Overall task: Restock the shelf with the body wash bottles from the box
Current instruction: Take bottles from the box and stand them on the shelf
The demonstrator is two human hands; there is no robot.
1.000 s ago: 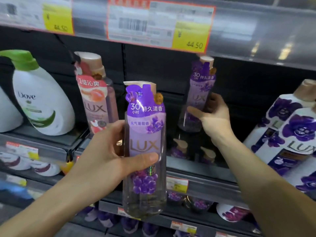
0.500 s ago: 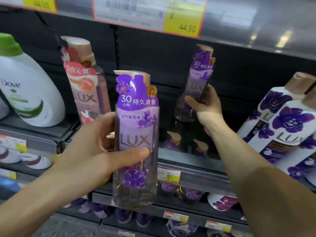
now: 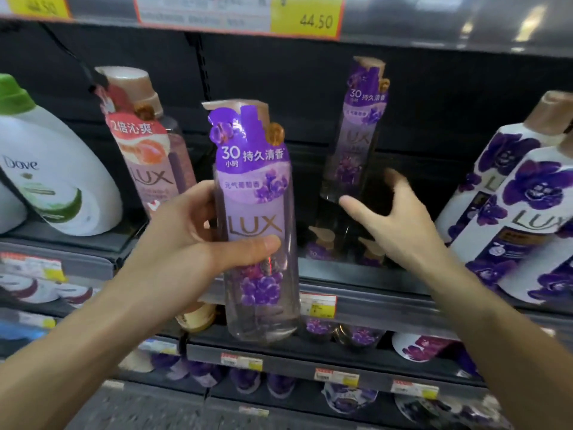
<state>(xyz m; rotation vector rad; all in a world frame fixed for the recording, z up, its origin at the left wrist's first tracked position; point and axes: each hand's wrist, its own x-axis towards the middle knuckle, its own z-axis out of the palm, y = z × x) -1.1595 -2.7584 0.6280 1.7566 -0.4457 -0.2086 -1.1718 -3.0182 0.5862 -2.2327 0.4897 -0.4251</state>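
Note:
My left hand (image 3: 189, 243) grips a clear purple LUX body wash bottle (image 3: 257, 231) upright in front of the shelf (image 3: 372, 293), thumb across its label. A second purple LUX bottle (image 3: 356, 131) stands deep on the shelf, upright, near the dark back wall. My right hand (image 3: 393, 218) hovers just in front of and below that bottle, fingers spread, touching nothing. The box is out of view.
A pink LUX bottle (image 3: 145, 144) and a white Dove bottle (image 3: 52, 175) stand at the left. White LUX bottles with purple flowers (image 3: 521, 206) crowd the right. Price tags (image 3: 242, 13) hang above; lower shelves (image 3: 279, 361) hold more purple bottles.
My right hand has let go of the far purple bottle and drawn back with fingers spread. The bottle now stands alone on the shelf. My left hand still holds its bottle.

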